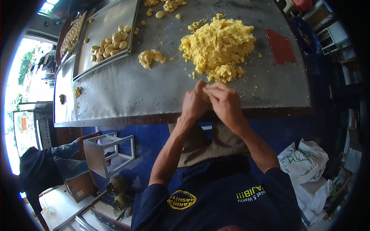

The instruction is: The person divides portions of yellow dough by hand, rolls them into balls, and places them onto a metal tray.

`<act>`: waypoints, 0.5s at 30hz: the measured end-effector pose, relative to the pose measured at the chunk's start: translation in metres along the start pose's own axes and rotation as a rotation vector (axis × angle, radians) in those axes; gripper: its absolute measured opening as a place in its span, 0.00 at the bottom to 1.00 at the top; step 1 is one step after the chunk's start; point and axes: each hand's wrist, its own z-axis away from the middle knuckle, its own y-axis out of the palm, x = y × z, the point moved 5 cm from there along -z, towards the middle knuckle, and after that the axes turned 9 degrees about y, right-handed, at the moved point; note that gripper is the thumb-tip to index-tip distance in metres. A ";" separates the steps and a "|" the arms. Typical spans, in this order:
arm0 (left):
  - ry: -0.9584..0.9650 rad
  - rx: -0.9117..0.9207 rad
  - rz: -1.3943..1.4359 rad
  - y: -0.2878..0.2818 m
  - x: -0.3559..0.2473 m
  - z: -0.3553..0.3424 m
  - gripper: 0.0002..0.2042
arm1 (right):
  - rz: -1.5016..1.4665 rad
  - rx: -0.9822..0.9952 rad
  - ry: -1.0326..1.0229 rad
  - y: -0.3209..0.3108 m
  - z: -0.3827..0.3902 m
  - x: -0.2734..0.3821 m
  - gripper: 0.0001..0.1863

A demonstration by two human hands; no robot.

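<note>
Evidently for easy reach, the yellow heap [219, 46] lies upper centre, near the left hand [193, 102] and right hand [226, 103], curled nearly closed around what may be dough [207, 97].

The left forearm [168, 154] slants toward one o'clock and the right forearm [259, 148] toward eleven — both bare, nearer each other at the hands than at the elbows. The left hand [195, 101] is curled inward, while the right hand [226, 101], its fingers [217, 91] bent, points toward ten o'clock — just beside the left.
</note>
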 end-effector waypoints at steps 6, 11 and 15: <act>0.131 0.031 0.213 -0.006 0.006 0.003 0.16 | -0.359 0.172 0.217 -0.006 -0.011 -0.012 0.25; 0.254 0.070 0.219 -0.003 -0.009 0.002 0.12 | -0.207 0.335 0.312 0.007 -0.026 -0.041 0.28; 0.304 0.011 0.153 -0.002 -0.006 0.004 0.10 | -0.016 0.130 0.021 -0.011 -0.026 -0.009 0.25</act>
